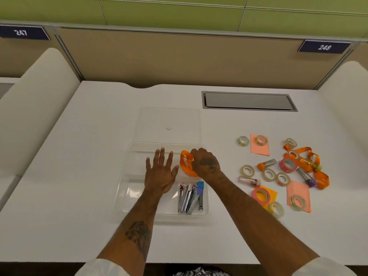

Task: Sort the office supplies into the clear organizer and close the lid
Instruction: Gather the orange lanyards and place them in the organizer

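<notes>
**Orange ribbon going into the far right compartment**

You are holding both hands over the clear organizer (121,196), which is sitting open on the white desk (79,156) just in front of you. Your left hand (160,174) is lying palm down over the organizer's middle, with the fingers straight, spread apart and pointing away from you, gripping nothing. Whether the palm is touching the plastic is not clear.

Your right hand (205,166) is reaching into the far right compartment, with its fingers curled down and closing on a looped orange ribbon (186,166). The ribbon is bulging out to the left of your knuckles, inside the compartment.

In the near right compartment a bunch of metal clips (190,198) is lying lengthwise, some with blue, purple or red ends. The left part of the organizer is showing only clear plastic.

The lid (169,120) is lying flat on the desk just beyond the organizer's far edge.

The remaining supplies are sitting on the desk to the right, well apart from the organizer. Several clear tape rolls (247,170) are lying scattered there, along with a pink tape roll (287,165) and pink paper sheets (298,193). A tangle of more orange ribbon (304,156) is mixed in with further clips. Two of the tape rolls are resting on the pink sheets.
</notes>
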{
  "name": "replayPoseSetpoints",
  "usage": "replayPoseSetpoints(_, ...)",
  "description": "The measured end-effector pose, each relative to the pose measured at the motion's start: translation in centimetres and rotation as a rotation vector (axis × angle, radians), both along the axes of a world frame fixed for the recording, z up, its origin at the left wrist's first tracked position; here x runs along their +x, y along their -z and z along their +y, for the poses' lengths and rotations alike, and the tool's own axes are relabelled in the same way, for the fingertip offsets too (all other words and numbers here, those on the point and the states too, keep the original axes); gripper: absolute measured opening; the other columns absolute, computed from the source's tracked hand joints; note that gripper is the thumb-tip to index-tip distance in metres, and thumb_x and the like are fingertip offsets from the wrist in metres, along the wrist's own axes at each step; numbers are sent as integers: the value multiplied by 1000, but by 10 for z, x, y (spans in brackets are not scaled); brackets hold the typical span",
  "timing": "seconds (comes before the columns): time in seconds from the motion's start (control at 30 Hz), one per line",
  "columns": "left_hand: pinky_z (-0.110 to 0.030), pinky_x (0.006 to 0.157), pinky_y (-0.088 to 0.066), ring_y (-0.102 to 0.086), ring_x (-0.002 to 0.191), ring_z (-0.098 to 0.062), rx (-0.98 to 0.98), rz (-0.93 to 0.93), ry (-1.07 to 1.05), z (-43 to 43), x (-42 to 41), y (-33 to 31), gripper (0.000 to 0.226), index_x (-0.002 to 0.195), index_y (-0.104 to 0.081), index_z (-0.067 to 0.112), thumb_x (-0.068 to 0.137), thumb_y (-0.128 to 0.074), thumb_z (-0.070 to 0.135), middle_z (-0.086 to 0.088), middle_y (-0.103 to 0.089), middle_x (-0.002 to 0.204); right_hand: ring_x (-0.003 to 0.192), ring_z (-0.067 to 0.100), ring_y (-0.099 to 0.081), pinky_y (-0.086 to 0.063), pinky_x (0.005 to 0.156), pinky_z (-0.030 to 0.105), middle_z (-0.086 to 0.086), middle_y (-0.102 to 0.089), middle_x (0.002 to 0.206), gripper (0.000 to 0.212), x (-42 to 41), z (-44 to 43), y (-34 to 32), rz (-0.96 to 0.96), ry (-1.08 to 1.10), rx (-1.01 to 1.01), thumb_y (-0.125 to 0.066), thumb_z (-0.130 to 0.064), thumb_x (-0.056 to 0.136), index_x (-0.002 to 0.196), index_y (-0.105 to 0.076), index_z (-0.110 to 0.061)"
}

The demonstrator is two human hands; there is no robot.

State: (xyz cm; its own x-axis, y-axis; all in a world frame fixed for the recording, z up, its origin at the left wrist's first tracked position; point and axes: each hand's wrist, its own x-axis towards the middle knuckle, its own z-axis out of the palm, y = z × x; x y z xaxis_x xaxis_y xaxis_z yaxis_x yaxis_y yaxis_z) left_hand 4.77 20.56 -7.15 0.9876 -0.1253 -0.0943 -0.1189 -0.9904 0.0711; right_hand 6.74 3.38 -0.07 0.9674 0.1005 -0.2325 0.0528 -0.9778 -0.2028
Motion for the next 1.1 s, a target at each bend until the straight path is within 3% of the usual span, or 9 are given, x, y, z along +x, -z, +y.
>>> replayPoseSetpoints(0.2,-60,108,-26,-36,139,-36,-11,16,-10,0,-1,0,76,145,-41,21,92,-6,63,-14,-36,152,110,28,-57,-47,90,35,12,-55,126,35,0,-18,-2,-132,-6,32,-47,-24,97,130,-52,-12)
replayPoseSetpoints(0.33,-61,108,-26,-34,140,-36,-51,-37,-1,0,-1,-6,75,147,-37,20,94,-5,62,-15,-33,153,128,40,-46,-47,95,50,22,-45,142,50,-13,-38,8,-287,-19,35,-55,-40,93,135,-51,-12)
replayPoseSetpoints(0.43,-60,111,-21,-28,143,-35,-64,-80,50,-5,1,-13,74,150,-30,20,94,-7,63,-15,-28,156,146,39,-9,-24,110,58,19,-9,159,78,-25,-54,9,-188,34,-75,-22,-70,89,151,-23,-22)
replayPoseSetpoints(0.5,-59,113,-16,-20,146,-34,-71,-101,84,-11,5,-20,76,152,-25,21,93,-9,65,-14,-22,158,146,37,2,-16,111,60,16,3,160,89,-34,-68,10,-175,87,-93,0,-78,80,152,-12,-27)
replayPoseSetpoints(0.6,-57,115,-9,-10,148,-31,-111,-137,144,-26,10,-30,81,154,-17,21,91,-2,70,-12,-12,161,146,38,2,-16,111,62,17,4,159,88,-47,-91,10,-139,185,-100,4,-78,80,152,-7,-29)
replayPoseSetpoints(0.77,-58,113,-15,-13,148,-31,-162,-164,252,-68,20,-45,82,154,-16,21,90,-9,72,-13,-16,160,146,35,12,-8,113,61,15,11,159,87,-62,-140,9,-143,320,-81,-2,-76,78,152,-1,-31)
replayPoseSetpoints(0.9,-53,117,-2,2,149,-26,-200,-154,316,-114,27,-47,83,154,-1,25,86,-2,74,-8,-1,162,147,36,4,-14,112,61,16,3,159,85,-70,-187,7,-139,417,-80,-5,-76,81,152,-10,-29)
replayPoseSetpoints(1.0,-53,118,-4,2,149,-25,-199,-135,349,-158,33,-48,84,154,-1,24,86,-1,73,-8,-2,162,145,40,-8,-20,109,62,20,-8,158,74,-71,-228,3,-119,471,-31,-25,-66,91,151,-23,-24)
replayPoseSetpoints(1.1,-52,118,-5,2,149,-26,-205,-91,389,-206,38,-47,86,155,-4,22,86,-2,73,-9,-2,162,131,47,-40,-45,90,61,29,-40,143,62,-74,-275,8,-168,522,-47,-35,-54,94,137,-51,-12)
